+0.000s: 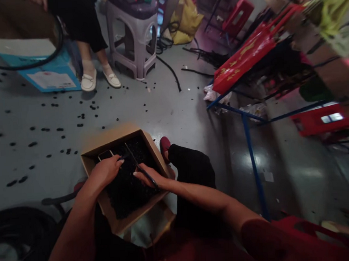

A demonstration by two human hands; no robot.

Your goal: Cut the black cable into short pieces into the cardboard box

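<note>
A cardboard box (104, 145) full of small black parts sits on the floor between my knees. My left hand (106, 171) reaches into it with curled fingers over the black parts, close to a small metal-edged scoop (105, 154). Whether it grips anything is hidden. My right hand (149, 176) lies at the box's right side, its fingers closed on a thin black rod (135, 158) that slants up over the parts.
Black parts lie scattered over the grey floor (44, 130). Another person stands at the back in white shoes (88, 81) beside a blue box (50, 77) and a plastic stool (134, 34). A blue metal frame (251, 149) and red crates stand to the right.
</note>
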